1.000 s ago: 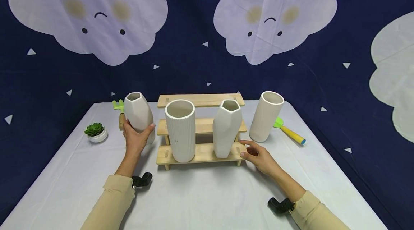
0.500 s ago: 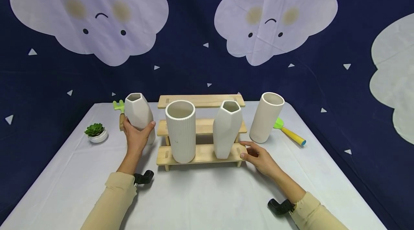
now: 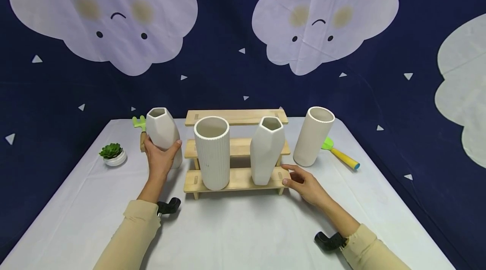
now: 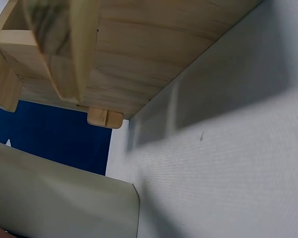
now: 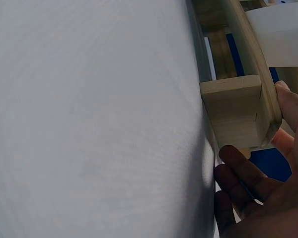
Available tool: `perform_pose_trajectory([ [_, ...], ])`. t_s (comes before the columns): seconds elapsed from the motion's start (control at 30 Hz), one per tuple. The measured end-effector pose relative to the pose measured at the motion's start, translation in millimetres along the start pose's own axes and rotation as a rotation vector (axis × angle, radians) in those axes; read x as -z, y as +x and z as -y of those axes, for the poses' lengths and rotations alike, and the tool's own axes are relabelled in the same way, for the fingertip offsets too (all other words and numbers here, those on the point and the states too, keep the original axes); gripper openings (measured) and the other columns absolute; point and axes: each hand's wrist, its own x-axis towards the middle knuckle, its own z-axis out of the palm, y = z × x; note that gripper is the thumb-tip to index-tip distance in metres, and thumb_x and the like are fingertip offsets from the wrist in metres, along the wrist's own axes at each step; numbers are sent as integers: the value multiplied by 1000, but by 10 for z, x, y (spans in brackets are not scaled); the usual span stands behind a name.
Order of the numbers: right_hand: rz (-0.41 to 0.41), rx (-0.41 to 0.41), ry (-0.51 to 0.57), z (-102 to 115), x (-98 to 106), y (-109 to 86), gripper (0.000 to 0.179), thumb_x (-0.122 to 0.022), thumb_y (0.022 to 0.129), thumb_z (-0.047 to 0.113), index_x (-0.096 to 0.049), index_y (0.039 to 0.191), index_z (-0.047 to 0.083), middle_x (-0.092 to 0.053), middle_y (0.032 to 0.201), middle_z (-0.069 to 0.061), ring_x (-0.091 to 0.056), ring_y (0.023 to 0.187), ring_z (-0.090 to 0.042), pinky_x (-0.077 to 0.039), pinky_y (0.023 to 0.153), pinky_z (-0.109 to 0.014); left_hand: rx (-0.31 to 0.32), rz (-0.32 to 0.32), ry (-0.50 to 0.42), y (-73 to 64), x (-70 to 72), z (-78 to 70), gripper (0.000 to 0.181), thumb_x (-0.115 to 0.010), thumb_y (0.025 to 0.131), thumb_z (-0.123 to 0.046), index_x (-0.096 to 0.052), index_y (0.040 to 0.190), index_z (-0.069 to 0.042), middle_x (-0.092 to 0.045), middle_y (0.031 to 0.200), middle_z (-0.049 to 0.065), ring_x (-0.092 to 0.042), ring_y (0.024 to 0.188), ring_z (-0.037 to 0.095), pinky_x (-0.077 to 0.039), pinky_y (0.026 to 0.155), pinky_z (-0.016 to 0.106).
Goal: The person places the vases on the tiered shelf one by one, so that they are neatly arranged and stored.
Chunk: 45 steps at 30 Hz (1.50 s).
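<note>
From head view alone, held vase's (image 3: 163, 131) mouth (image 3: 157, 112) shows.

Head view: I see a dark blue curtain (image 3: 216, 88) across the back and down both sides; pale clouds (image 3: 104, 19) printed on it, two with upside-down faces, a third cut off at the right edge; small white triangles (image 3: 36, 59) scattered between; below, I note a table (image 3: 243, 236) covered in white, its far edge against the curtain; light even, shadows soft.
</note>
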Motion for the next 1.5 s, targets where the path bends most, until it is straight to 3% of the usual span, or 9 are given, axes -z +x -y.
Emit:
perform_pose_trajectory([
  [0.67, 17, 10, 15, 26, 7, 1, 48, -65, 89, 24, -52, 133, 13, -66, 110, -20, -60, 92, -17, -47, 75, -23, -6, 14, -3, 6, 39, -44, 90, -75, 75, -22, -18, 143, -8, -34, 141, 20, -38, 130, 37, -29, 108, 55],
  [1.0, 7, 17, 1, 22, 7, 5, 47, -66, 89, 24, -52, 133, 13, -66, 108, -20, -60, 92, -17, -48, 75, -23, -36, -17, 21, 15, 101, -61, 89, -75, 75, -20, -20, 144, -11, -34, 140, 18, -35, 130, 33, -28, 108, 53],
  [1.5, 1, 15, -11, 68, 2, -9, 46, -65, 89, 21, -52, 133, 12, -66, 104, -18, -58, 85, -12, -47, 71, -23, 34, 10, 15, -28, 205, -224, 86, -72, 78, -25, -18, 144, -13, -34, 144, 16, -36, 133, 34, -28, 110, 55],
])
